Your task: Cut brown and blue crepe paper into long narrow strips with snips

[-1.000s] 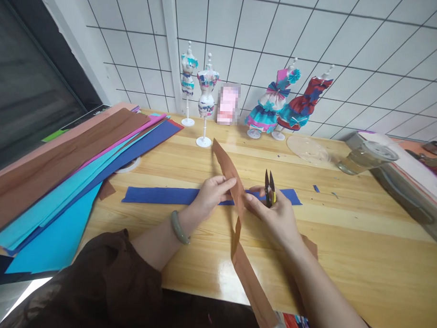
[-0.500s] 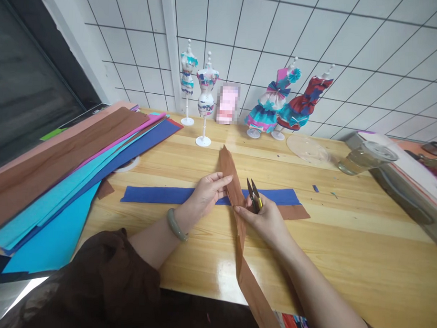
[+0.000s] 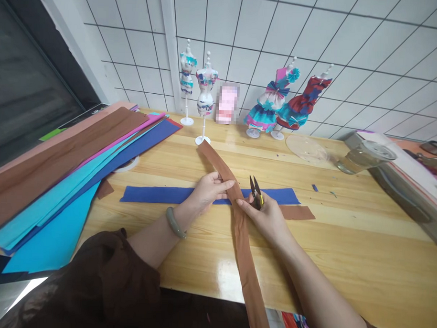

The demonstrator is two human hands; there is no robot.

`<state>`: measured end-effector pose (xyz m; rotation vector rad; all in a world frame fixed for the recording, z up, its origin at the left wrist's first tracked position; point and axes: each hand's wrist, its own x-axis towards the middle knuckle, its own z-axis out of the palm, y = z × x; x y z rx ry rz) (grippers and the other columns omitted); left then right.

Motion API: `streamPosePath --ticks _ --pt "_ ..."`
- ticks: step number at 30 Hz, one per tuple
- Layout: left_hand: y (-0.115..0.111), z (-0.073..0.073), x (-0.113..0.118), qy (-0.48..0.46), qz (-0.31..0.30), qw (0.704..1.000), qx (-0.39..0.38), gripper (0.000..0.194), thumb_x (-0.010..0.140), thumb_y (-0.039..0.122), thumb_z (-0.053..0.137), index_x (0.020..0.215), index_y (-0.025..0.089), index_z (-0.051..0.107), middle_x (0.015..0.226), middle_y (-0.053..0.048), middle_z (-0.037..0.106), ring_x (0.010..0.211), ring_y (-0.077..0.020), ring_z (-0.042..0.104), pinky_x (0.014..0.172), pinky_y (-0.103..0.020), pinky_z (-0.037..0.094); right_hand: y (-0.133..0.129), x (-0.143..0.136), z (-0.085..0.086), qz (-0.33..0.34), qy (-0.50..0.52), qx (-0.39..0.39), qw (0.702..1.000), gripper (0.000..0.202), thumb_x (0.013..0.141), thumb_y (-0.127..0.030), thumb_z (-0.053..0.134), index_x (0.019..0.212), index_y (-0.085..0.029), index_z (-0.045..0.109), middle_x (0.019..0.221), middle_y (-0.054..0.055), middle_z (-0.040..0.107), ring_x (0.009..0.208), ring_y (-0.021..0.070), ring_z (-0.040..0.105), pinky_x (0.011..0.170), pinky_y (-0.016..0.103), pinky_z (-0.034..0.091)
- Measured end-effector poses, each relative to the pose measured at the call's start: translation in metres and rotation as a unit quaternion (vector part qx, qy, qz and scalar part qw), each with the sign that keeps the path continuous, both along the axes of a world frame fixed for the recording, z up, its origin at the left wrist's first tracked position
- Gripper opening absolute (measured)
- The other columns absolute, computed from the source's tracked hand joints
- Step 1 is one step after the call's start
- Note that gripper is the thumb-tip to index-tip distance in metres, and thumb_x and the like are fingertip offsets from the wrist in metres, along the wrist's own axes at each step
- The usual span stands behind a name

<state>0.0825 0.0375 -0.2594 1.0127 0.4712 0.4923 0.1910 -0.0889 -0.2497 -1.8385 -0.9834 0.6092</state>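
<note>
A long brown paper strip (image 3: 246, 260) runs from mid-table over the front edge of the table. My left hand (image 3: 212, 191) pinches it between thumb and fingers near its upper part. My right hand (image 3: 269, 216) presses its thumb on the strip just below and also holds small black thread snips (image 3: 255, 189) with a yellow part, blades pointing up. Under the hands, a blue paper strip (image 3: 156, 194) lies crosswise on the table. A second brown piece (image 3: 299, 212) shows beneath it at the right.
Stacked coloured paper sheets (image 3: 71, 163) cover the left side. At the back stand two bare mini mannequins (image 3: 205, 94), a blurred pink phone-like object (image 3: 228, 103) and two dressed mannequins (image 3: 273, 101). A lidded cup (image 3: 364, 157) and a white box (image 3: 393, 175) are at right.
The brown strip's far end has swung left and bent over toward a mannequin base. Its lower part has shifted and lies flatter. Both hands stay in nearly the same place.
</note>
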Motion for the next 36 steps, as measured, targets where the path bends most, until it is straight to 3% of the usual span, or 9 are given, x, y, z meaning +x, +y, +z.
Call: streamPosePath --ticks 7,14,25,36 --pt "0.001 -0.004 0.002 0.022 -0.026 0.999 -0.001 0.031 0.065 0.024 0.073 0.09 0.013 0.059 0.088 -0.009 0.066 0.079 -0.0184 0.064 0.077 -0.039 0.05 0.001 0.002 -0.003 -0.018 -0.039 -0.011 0.999 0.025 0.07 -0.036 0.063 0.069 -0.02 0.044 0.063 -0.003 0.048 0.06 0.0137 0.045 0.059 0.027 0.035" --pt "0.003 -0.006 0.002 0.019 -0.011 1.0 -0.008 0.031 0.065 0.021 0.073 0.09 0.012 0.058 0.091 -0.009 0.065 0.084 -0.0192 0.063 0.079 -0.04 0.05 0.0 0.001 -0.003 -0.02 -0.05 0.001 0.999 0.026 0.069 -0.038 0.064 0.069 -0.02 0.045 0.064 -0.003 0.05 0.059 0.0132 0.047 0.057 0.026 0.036" --pt "0.006 -0.007 0.0 0.026 -0.055 0.998 -0.002 0.031 0.065 0.027 0.073 0.089 0.01 0.062 0.089 -0.01 0.067 0.082 -0.0189 0.064 0.079 -0.038 0.05 0.0 0.002 0.001 -0.041 -0.063 -0.002 0.997 0.023 0.069 -0.034 0.063 0.067 -0.02 0.045 0.062 -0.002 0.053 0.06 0.0142 0.05 0.058 0.026 0.037" --pt "0.012 -0.009 0.0 0.06 -0.029 0.993 0.094 0.033 0.06 0.028 0.076 0.085 0.009 0.062 0.081 -0.009 0.068 0.07 -0.0154 0.063 0.058 -0.023 0.05 0.0 0.002 0.002 -0.041 -0.07 0.01 0.997 0.025 0.068 -0.034 0.066 0.068 -0.02 0.045 0.063 -0.002 0.056 0.06 0.0146 0.052 0.058 0.026 0.039"
